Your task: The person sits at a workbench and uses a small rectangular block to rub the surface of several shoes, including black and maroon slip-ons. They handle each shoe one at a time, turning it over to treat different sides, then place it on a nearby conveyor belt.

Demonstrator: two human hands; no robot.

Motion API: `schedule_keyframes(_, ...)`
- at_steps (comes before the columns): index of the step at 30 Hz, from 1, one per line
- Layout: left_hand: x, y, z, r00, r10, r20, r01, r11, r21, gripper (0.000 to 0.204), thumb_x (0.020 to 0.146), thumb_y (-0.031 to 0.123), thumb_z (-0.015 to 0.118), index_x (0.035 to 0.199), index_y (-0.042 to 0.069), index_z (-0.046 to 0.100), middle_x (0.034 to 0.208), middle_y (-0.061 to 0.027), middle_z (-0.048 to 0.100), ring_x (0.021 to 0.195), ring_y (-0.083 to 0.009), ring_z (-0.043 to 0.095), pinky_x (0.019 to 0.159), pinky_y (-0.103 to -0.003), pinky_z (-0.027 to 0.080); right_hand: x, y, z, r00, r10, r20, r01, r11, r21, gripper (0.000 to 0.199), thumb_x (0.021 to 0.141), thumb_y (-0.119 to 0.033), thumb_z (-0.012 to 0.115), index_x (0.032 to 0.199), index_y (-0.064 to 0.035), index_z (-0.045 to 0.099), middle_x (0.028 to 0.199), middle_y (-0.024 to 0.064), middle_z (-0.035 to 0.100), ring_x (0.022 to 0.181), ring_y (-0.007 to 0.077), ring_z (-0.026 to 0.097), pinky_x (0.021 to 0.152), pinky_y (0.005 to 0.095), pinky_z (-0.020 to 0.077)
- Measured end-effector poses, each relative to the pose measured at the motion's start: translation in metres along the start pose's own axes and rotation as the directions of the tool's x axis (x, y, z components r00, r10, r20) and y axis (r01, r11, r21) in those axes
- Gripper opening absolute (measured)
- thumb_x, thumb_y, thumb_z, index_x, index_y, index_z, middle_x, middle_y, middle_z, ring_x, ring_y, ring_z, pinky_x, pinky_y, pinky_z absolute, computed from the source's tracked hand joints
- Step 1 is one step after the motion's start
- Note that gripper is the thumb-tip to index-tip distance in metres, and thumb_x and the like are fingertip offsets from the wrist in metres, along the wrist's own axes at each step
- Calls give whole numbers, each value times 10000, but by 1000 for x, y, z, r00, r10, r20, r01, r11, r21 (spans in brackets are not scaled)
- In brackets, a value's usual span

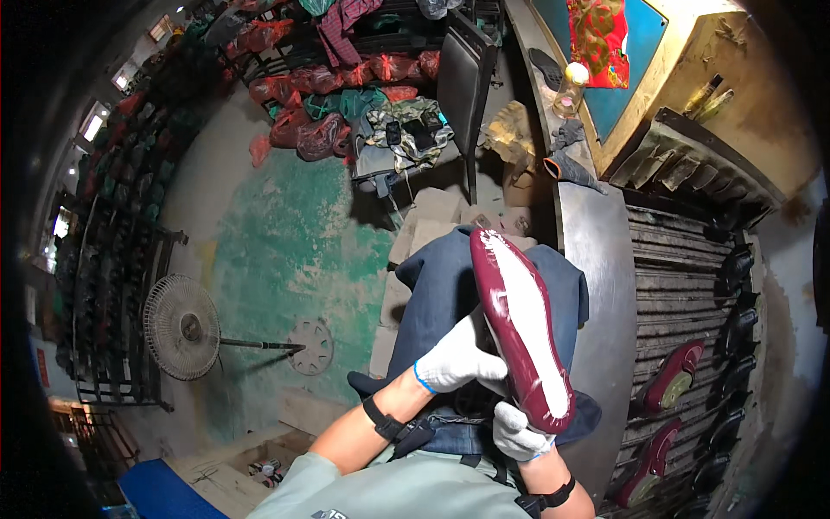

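A glossy burgundy shoe (510,333) is held over my lap with its underside up, one end pointing away from me. A long white strip runs down the underside, and the burgundy edge around it looks gathered at both ends. My left hand (462,353), in a white glove with a blue cuff edge, is closed on the shoe's left side. At the near end my right hand (519,432), gloved the same way, has its fingers curled against the shoe. Part of each hand's grip is hidden behind it.
To my right are a metal ledge (596,285) and a slatted rack (674,303) with two burgundy shoes (674,376) and several black ones. A standing fan (181,327) is at left. Ahead stands a chair (462,95) near red bags (316,134); a bottle (571,91) is on the ledge.
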State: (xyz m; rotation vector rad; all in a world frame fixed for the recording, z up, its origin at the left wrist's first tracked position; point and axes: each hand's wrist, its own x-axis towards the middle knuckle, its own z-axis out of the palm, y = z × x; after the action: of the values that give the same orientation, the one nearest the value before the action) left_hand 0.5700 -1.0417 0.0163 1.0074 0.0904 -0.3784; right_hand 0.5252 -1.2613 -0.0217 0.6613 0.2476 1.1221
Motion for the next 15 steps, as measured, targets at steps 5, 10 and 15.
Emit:
schedule_keyframes(5,0,-5,4,997,-13,-81,-9,962,-272,1206,769,96,994,1741,112,280,1567,-77,572,1426,-250,589,1202,-432,527,-10,-1,8,901,-249,-355,178,959,-222,709,1079,-634,482,1531,-93,552,922,294,672,444,259,549,383,377,434)
schedule_keyframes(10,9,-4,8,974,142,-175,-153,987,-53,1183,776,49,975,1729,53,273,1582,-97,539,1412,-234,581,1207,-406,505,2,-11,15,602,-610,-516,159,724,-671,811,1060,-719,418,1518,-69,579,931,309,716,456,284,551,401,388,446)
schedule_keyframes(15,8,14,30,951,148,-271,-140,989,50,1112,812,33,955,1707,39,293,1549,-94,560,1386,-218,596,1187,-396,524,8,-18,38,836,-275,-475,144,945,-294,839,1067,-723,431,1572,-63,553,1002,321,740,440,247,523,404,361,438)
